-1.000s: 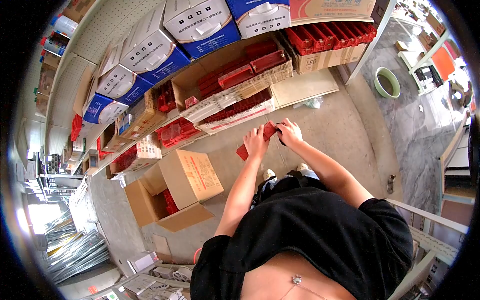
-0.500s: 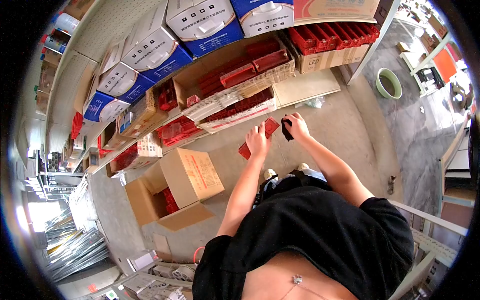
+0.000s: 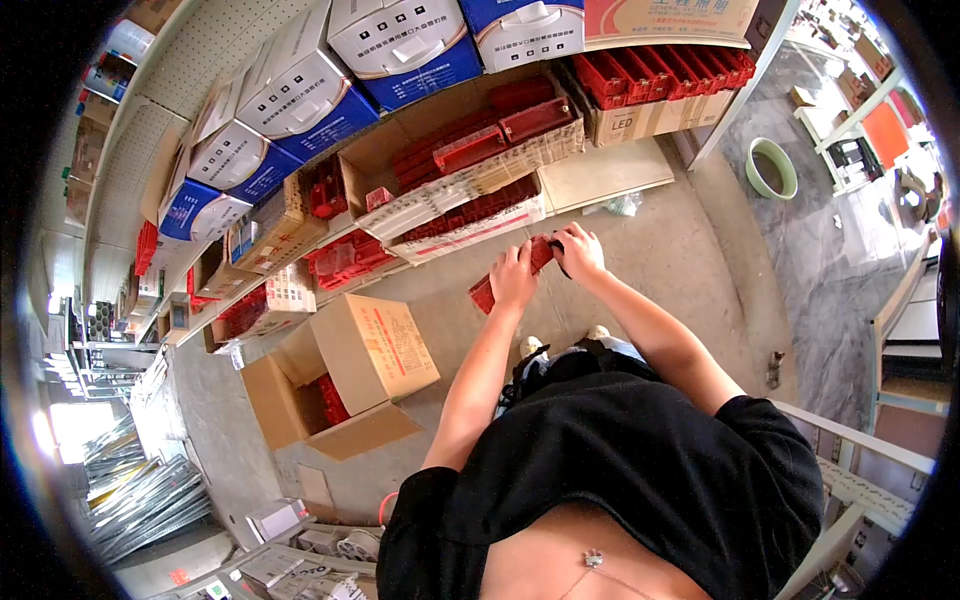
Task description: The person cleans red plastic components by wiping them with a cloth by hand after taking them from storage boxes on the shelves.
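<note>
You can read "LED" on the cardboard carton (image 3: 655, 117) on the shelf, under the red bins (image 3: 665, 75). The white-and-blue boxes (image 3: 400, 50) carry lines of Chinese characters, too small for you to make out surely. Red print on the carton above the bins (image 3: 690, 25) and on the open floor carton's flap (image 3: 378, 345) is likewise unclear.
</note>
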`<state>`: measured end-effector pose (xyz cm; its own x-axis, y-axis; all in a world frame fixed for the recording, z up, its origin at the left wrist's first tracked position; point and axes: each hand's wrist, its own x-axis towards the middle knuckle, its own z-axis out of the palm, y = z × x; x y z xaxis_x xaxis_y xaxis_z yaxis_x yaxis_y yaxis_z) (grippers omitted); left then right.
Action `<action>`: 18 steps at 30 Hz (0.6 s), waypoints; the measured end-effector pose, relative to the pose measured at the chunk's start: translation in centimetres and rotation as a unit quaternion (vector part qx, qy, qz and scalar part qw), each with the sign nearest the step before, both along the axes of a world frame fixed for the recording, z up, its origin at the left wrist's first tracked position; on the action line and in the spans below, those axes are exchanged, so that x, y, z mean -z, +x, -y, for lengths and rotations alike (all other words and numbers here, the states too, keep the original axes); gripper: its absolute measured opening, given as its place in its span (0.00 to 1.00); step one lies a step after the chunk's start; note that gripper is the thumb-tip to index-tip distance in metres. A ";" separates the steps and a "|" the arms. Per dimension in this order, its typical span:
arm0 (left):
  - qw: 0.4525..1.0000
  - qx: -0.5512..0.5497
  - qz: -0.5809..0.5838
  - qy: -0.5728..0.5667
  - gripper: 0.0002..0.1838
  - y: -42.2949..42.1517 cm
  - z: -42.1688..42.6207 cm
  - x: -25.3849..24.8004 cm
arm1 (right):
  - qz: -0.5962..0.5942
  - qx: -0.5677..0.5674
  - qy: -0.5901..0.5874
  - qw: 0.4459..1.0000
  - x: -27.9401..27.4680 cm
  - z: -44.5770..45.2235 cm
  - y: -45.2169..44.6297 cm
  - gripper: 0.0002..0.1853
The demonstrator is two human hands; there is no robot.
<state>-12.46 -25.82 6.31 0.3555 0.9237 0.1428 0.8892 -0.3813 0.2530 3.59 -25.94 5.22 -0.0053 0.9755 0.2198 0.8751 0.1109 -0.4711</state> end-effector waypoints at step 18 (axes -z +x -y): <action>0.999 -0.039 -0.003 -0.030 0.28 0.2 1.9 0.1 | -0.089 0.032 -0.103 0.990 0.3 0.5 -0.6 0.10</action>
